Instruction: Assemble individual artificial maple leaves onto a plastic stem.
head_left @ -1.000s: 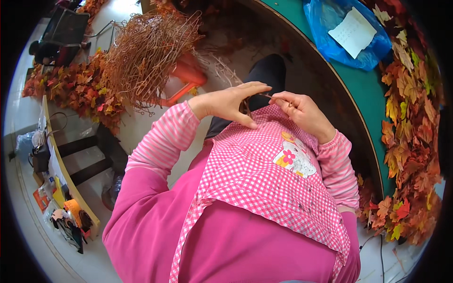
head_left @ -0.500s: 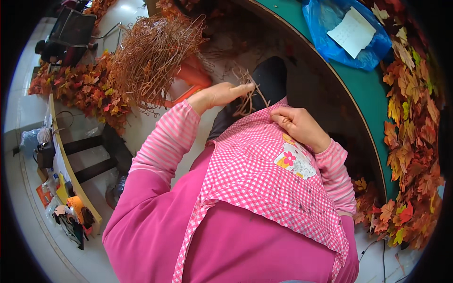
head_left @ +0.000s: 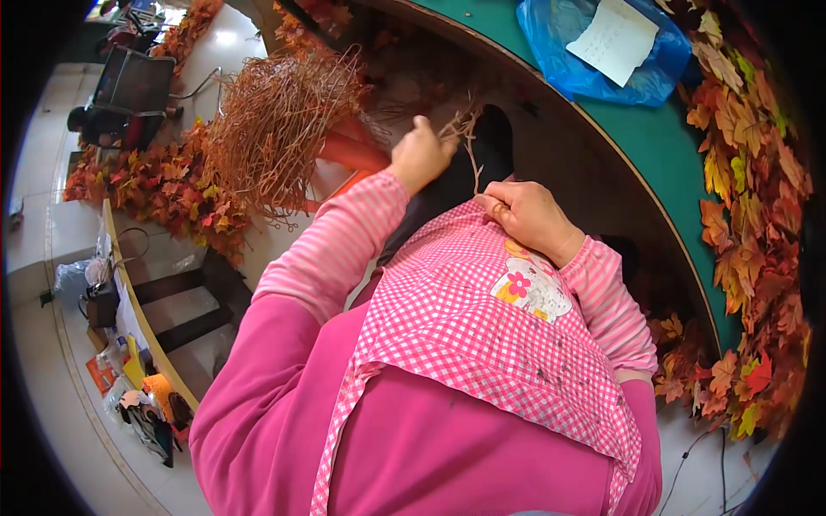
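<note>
A thin brown branched twig (head_left: 475, 159) stands up over my lap, its forked tips spreading above a dark trouser leg. My right hand (head_left: 532, 213) is closed at the twig's lower end, thumb and fingers pinched together against the pink checked apron (head_left: 439, 292). Beside the upper forks, my left hand (head_left: 422, 156) has its fingers curled at the side shoots with the thumb raised. The far side of the left fingers is hidden. Left of that hand, a big bundle of similar brown twigs (head_left: 284, 129) rests on an orange-red support (head_left: 354, 153).
A curved green tabletop (head_left: 619, 138) runs along the right, bearing a blue plastic bag (head_left: 559, 52) with a paper note (head_left: 613, 41). Autumn-coloured leaf garlands (head_left: 748, 258) lie at the right edge, more leaves (head_left: 163, 168) on the left. A board-edged shelf (head_left: 155, 335) stands lower left.
My left hand has gone from flat and stretched out to curled, moving a little right and nearer the twig. The twig stands more upright; my right hand has shifted slightly left.
</note>
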Action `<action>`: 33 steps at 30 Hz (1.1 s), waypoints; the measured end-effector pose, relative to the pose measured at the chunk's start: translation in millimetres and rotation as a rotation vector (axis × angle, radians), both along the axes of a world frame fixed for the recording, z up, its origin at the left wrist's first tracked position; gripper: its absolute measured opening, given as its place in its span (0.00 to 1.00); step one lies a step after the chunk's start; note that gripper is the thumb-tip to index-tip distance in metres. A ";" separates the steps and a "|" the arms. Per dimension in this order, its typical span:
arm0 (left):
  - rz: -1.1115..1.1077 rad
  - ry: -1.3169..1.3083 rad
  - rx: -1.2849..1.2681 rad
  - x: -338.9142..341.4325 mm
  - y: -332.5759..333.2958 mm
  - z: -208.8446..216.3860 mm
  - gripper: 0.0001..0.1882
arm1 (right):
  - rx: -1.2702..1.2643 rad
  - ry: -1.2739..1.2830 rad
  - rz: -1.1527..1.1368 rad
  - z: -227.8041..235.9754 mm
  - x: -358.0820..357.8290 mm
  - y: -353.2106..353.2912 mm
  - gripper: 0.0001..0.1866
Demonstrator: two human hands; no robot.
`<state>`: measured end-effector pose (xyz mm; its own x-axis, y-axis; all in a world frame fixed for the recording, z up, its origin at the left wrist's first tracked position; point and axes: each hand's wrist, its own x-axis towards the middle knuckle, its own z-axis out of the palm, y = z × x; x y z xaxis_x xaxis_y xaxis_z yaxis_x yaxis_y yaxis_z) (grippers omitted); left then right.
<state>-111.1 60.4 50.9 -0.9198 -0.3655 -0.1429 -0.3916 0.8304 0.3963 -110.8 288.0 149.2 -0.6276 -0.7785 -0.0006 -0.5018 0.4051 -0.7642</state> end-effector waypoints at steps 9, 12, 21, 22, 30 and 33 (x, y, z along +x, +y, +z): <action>-0.174 -0.012 -1.124 -30.3 -346.1 118.4 0.10 | -0.007 -0.400 -0.423 -93.1 -26.9 162.6 0.16; 0.085 0.076 -1.298 -11.1 -447.0 234.1 0.12 | 0.199 -0.230 -0.712 -163.4 -31.4 230.6 0.21; 0.398 -0.122 -1.121 60.3 -445.0 274.5 0.20 | 0.187 -0.382 -0.533 -213.7 -73.2 223.9 0.25; 0.654 0.137 -0.786 62.4 -435.1 248.6 0.22 | 0.209 -0.417 -0.644 -218.9 -74.8 219.6 0.25; 0.756 -0.351 0.154 86.3 -335.2 88.8 0.19 | 0.130 -0.360 -0.660 -235.6 -61.3 229.8 0.23; 0.793 -0.301 0.140 85.2 -319.2 78.0 0.19 | 0.198 -0.404 -0.654 -227.9 -62.8 220.5 0.24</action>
<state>-25.9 -258.8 128.9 -0.3158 -0.8450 -0.4316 -0.9403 0.2179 0.2613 -173.6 508.5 -78.7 -0.8792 -0.2136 -0.4260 0.1858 0.6695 -0.7192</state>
